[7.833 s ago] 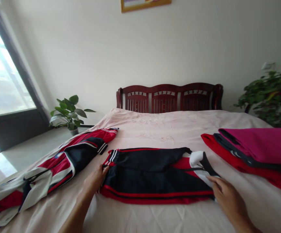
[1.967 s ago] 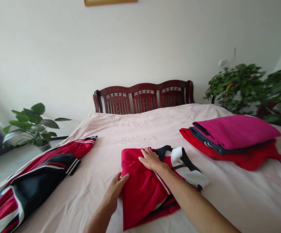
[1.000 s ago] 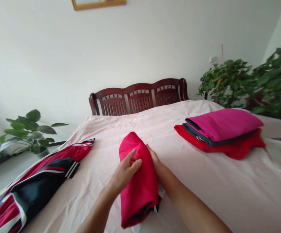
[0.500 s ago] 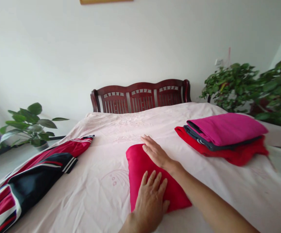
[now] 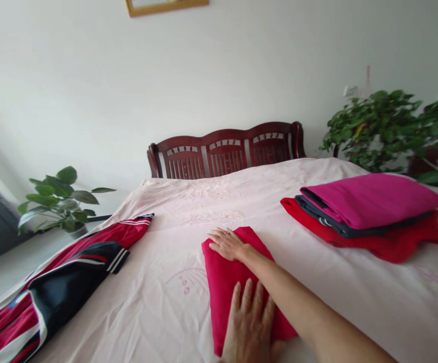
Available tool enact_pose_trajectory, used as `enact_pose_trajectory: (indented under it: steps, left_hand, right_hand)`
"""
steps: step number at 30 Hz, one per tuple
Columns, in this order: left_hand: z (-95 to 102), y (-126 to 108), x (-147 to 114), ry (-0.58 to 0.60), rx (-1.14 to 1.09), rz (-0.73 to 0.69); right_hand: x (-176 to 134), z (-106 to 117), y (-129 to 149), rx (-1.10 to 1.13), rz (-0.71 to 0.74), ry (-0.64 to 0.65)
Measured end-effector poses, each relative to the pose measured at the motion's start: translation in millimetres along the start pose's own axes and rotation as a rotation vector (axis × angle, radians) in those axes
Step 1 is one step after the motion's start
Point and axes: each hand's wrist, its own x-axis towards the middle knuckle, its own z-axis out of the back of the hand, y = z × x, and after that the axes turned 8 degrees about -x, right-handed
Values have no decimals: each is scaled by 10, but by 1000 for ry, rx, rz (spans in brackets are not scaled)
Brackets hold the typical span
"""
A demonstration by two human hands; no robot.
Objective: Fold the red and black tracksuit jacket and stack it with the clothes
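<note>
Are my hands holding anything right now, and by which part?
Nothing is gripped. Both hands lie flat on the folded red garment: right hand at its far end, left hand at its near end.

Left hand point(image 5: 250, 327): wrist cut off by bottom edge. It and the right hand point(image 5: 227, 244) cover part of the folded red garment point(image 5: 224, 282); layers underneath hidden. Striped jacket point(image 5: 52, 282) runs off the left edge. Picture frame point(image 5: 166, 6) clipped at top. Bottom-right bed point(image 5: 355, 297) blurred.
</note>
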Motion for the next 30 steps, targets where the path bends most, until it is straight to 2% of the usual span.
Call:
enact_pose_trajectory:
  steps: [4,7,8,10,12,13,14,16,19,22,25,30]
  left_hand:
    - [-163,42,-169,-89,-30,-94]
    - [-250,188,-354,-157,-154,-161]
    - [-261,265,-415,-208,-226,-144]
    - [-234,444,-508,-390,-421,4]
    - [-132,617,-533,-610,-696,300]
    - [-55,688,-512,-684,-860,472]
    - [33,745,-471,-711,-1035,632]
    - [216,810,-338,-640,-1355,825]
    - [425,816,-88,-466,-1679,915]
    - [494,772,110,-292,-1960,1007]
    - [472,716,186,-205,-2031,1052]
    - [527,588,102,-294,-1972,953]
  right_hand:
    - [42,-1,-99,-11,-152,-31]
    - [-54,66,-213,-13,-283,-106]
    - [-120,95,-263,-8,-338,-137]
    - [-299,138,-375,18,-459,-189]
    - [-525,135,-482,69,-557,-213]
    - [-644,112,-525,102,-582,-215]
    - [-761,76,-557,138,-588,-213]
    - [-968,-22,-583,210,-557,-216]
    - [-1159,-166,-552,304,-512,-269]
    - [-1216,-231,-519,417,-497,-351]
    - [-1236,-228,-532,558,-475,-419]
    - [-1341,-224,-469,792,-448,-523]
